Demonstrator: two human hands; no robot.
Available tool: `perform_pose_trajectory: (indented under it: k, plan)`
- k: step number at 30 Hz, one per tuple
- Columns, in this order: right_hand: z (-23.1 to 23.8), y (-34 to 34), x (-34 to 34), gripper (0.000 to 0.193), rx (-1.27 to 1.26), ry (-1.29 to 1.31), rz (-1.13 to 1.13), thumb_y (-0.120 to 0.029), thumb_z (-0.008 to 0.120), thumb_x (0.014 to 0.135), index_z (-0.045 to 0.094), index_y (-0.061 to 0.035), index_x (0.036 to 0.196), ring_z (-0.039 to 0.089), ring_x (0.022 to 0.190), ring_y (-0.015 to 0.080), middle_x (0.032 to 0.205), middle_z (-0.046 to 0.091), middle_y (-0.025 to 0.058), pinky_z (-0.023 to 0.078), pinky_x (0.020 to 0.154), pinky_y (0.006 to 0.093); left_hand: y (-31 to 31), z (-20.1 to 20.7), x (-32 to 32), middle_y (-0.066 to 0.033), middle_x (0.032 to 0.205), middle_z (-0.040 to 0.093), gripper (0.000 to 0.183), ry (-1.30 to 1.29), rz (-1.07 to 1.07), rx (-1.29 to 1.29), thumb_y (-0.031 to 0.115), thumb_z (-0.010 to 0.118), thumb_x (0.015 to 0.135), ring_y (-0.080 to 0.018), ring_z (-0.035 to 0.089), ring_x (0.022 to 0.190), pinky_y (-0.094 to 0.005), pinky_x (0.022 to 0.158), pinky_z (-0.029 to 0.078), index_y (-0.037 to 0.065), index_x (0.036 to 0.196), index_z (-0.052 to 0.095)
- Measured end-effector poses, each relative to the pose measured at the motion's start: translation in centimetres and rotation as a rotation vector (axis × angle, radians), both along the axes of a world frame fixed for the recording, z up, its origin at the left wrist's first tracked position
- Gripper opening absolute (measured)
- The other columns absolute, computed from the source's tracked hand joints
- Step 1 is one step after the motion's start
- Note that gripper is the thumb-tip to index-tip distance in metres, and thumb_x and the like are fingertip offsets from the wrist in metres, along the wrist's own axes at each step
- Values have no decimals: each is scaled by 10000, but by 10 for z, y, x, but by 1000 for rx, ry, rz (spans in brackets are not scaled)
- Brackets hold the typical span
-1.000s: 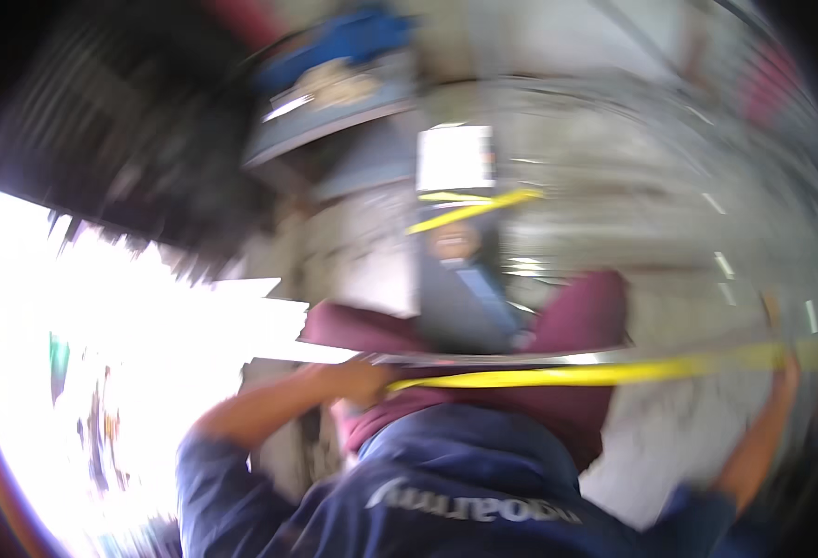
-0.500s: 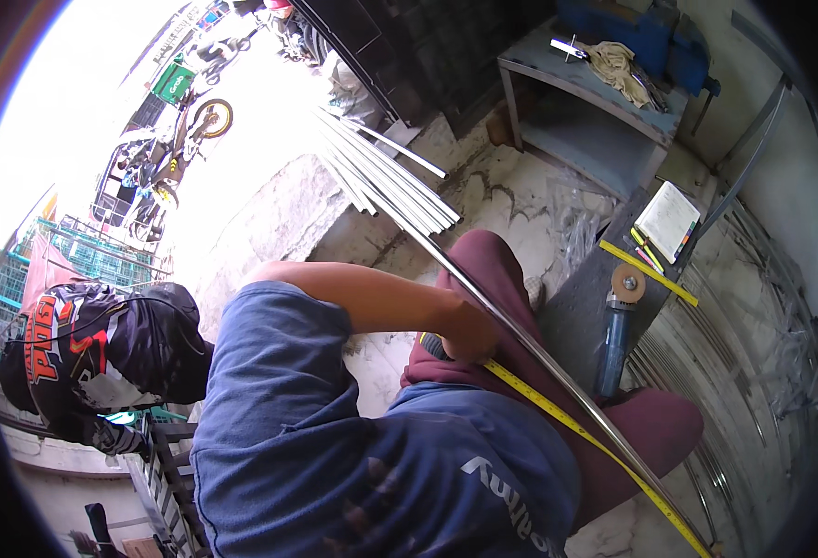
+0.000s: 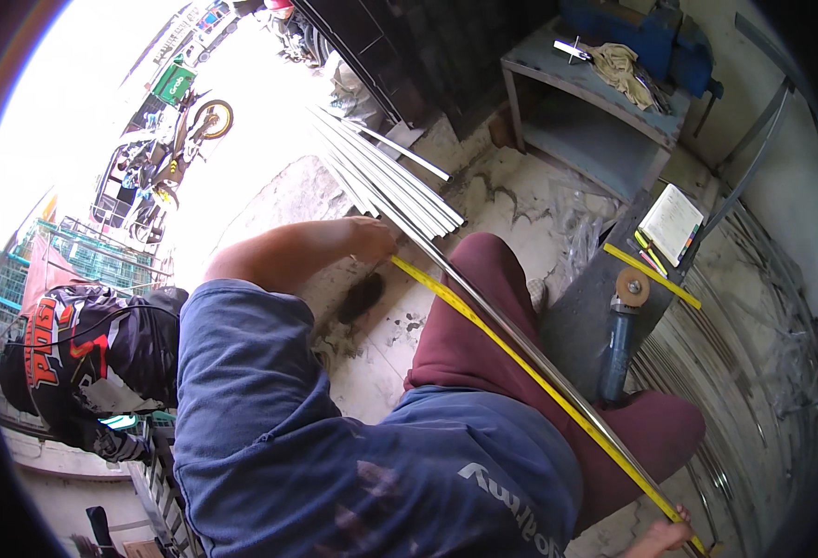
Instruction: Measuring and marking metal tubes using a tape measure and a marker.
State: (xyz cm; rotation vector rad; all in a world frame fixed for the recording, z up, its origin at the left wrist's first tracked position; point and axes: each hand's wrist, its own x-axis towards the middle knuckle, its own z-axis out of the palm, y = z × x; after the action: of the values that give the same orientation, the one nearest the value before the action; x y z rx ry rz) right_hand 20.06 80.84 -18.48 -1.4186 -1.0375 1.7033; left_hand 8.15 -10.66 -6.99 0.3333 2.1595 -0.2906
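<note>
A long thin metal bar [image 3: 521, 349] lies slanted across my lap, over my maroon trousers. A yellow tape measure [image 3: 483, 321] is stretched along it. My left hand [image 3: 372, 240] pinches the tape's far end against the bar's far end, right beside a bundle of pale metal rods [image 3: 381, 177] on the floor. My right hand [image 3: 660, 538] is only partly in view at the bottom edge, where it grips the tape's near end by the bar.
A blue angle grinder [image 3: 621, 325], a notebook [image 3: 671, 221] and a yellow ruler [image 3: 651, 274] lie on a dark slab at my right. A blue workbench [image 3: 595, 112] stands behind. Curved metal rings [image 3: 753, 372] lie at right. A person in a black and orange jersey [image 3: 84, 353] crouches at left.
My left hand has slid up the bar from near my lap to its far end, and more of the yellow tape is drawn out. The view has swung and steadied.
</note>
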Motion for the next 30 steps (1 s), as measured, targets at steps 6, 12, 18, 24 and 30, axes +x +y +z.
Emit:
perform_pose_trajectory:
  k: [6,12,18,24,30]
  plan:
    - [5,-115,4,559,-144,107,227,-385,427,1127,511,85,1418,565,1323,418,1429,578,280,462,1151,559,-102,35,5,-160,997,731,174,188,22,5,112,622,837,-348,716,1031,-486,877,568,98,971,732]
    - [7,-5,16,437,-62,89,296,-533,577,993,658,-130,1141,651,1093,266,1100,698,159,492,998,529,-25,47,4,-176,994,726,223,159,-56,220,136,600,902,-406,709,984,-519,841,558,89,1095,701]
    - [16,65,-9,450,133,-29,260,-490,549,1033,627,-90,1224,672,1102,307,1181,689,191,532,975,515,142,37,-5,-222,961,745,221,-207,-327,399,156,560,961,-419,726,971,-520,876,569,29,1047,718]
    - [69,179,28,466,254,131,156,-447,520,1074,596,-50,1307,692,1112,349,1262,680,223,571,953,500,305,37,-15,-274,1020,737,338,-616,-611,636,231,515,1011,-446,703,968,-516,891,539,-15,1063,740]
    - [102,240,59,320,-42,473,-193,-354,412,1122,564,-75,1082,526,612,221,801,569,89,484,546,373,398,70,-34,-209,934,739,445,-712,-254,496,450,585,1058,-309,704,858,-442,787,537,45,1173,733]
